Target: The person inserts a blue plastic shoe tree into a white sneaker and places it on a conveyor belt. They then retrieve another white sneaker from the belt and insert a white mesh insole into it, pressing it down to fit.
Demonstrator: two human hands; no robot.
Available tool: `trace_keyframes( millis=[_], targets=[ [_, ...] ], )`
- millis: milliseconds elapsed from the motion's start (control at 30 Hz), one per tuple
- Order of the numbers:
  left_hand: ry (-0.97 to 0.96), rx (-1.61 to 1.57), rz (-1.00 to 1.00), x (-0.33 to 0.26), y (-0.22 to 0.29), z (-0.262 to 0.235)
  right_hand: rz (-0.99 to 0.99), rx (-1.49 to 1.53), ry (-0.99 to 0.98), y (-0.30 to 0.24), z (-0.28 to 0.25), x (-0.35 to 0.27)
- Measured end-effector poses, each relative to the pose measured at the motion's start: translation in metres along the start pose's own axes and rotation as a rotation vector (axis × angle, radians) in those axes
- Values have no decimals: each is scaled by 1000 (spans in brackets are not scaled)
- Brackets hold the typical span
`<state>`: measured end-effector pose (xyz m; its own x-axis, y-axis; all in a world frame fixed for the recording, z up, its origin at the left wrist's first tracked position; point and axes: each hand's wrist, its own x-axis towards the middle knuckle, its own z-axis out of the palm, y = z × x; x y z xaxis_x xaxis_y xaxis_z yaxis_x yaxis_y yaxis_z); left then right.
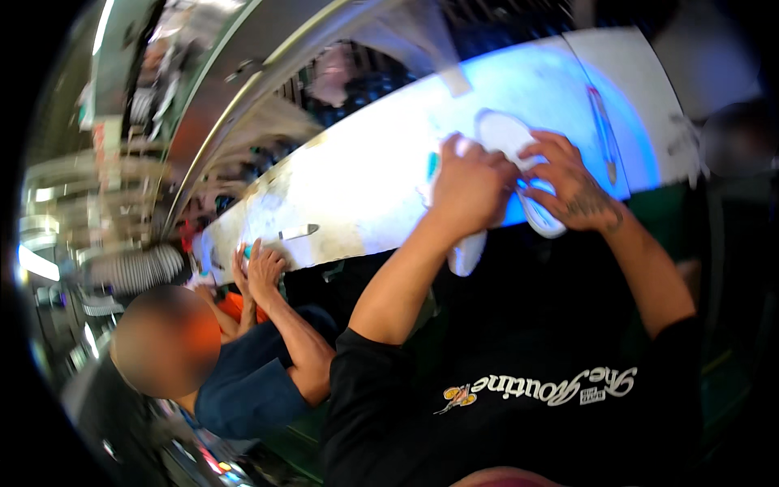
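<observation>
Two long, rounded white pieces that look like shoe soles are at my hands, over the lit table's near edge. My left hand (475, 187) is closed around the left shoe sole (466, 256), whose lower end sticks out below the wrist. My right hand (572, 183) curls its fingers and thumb onto the right shoe sole (503, 130), near its middle. Its rounded far end lies above the hands and its near end hangs toward me. Glare and my fingers hide the exact grip. A small teal patch shows beside my left hand.
The long white table (357, 170) runs to the far left under strong blue-white light. A slim pen-like tool (602, 134) lies at right. At left, a co-worker in a dark blue shirt (260, 398) works near a small blade-like tool (299, 232). A metal rail (227, 122) runs behind.
</observation>
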<state>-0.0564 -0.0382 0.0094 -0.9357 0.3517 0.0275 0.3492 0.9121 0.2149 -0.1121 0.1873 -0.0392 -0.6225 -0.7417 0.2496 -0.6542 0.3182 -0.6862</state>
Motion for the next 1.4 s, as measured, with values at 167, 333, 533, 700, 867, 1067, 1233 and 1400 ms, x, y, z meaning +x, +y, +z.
trace_keyframes(
  millis=[167, 333, 533, 700, 867, 1067, 1233, 1400],
  targets=[
    [-31, -60, 21, 15, 7, -6, 85, 76, 1, 11, -3, -7],
    [-61, -92, 13, 17, 8, -9, 177, 124, 16, 7, 2, -10],
    [-115, -99, -17, 14, 11, -16, 77, 98, 71, 13, 8, -17],
    [-121, -116, 14, 18, 11, -15, 110, 65, 74, 11, 8, -16],
    [-150, -92, 45, 17, 10, -17, 75, -14, 11, -2, -2, -9],
    [-62, -113, 86, 13, 2, -10, 23, -60, -95, -6, -12, 4],
    [-60, -93, 89, 11, 0, -7, -5, -58, -10, -2, -9, -1],
    [-94, -62, 71, 12, 2, -15, -39, -92, 22, -5, -9, 4]
  ],
)
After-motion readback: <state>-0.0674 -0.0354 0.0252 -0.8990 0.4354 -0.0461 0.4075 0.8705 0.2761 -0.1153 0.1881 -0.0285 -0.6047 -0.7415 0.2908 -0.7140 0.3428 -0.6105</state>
